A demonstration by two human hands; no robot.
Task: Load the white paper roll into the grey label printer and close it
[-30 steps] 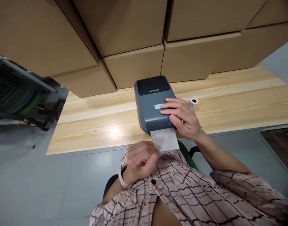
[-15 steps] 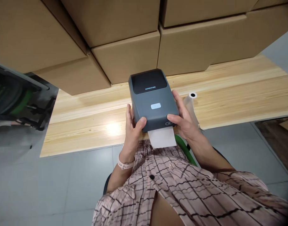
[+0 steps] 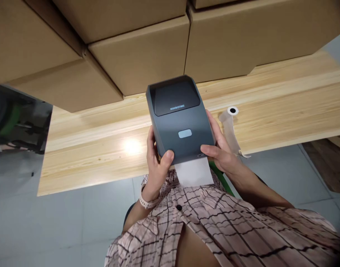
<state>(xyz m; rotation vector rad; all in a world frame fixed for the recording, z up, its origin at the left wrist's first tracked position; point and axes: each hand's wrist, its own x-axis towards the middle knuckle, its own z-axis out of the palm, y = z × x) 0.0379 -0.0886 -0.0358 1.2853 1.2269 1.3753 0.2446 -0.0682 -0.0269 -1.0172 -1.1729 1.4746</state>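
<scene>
Between my two hands is a dark grey-blue label printer [image 3: 177, 122] with a glossy black window and a light blue button. My left hand [image 3: 158, 159] grips its left side, thumb on the front lower corner. On the opposite side my right hand [image 3: 221, 146] clasps it the same way, its thumb near the lower right corner. A blank white strip of label paper [image 3: 194, 172] sticks out of the printer's front edge towards me. The fingertips under the printer are hidden.
A white paper roll [image 3: 229, 124] lies on the wooden table [image 3: 283, 107] to the right of my right hand, its loose end at the table's front edge. Stacked cardboard boxes [image 3: 147, 55] stand along the back. Dark equipment [image 3: 16, 122] is at the far left.
The printer, held in both hands, appears larger and closer, its front edge slightly lower in view. The camera view has shifted a little. The grip looks the same.
</scene>
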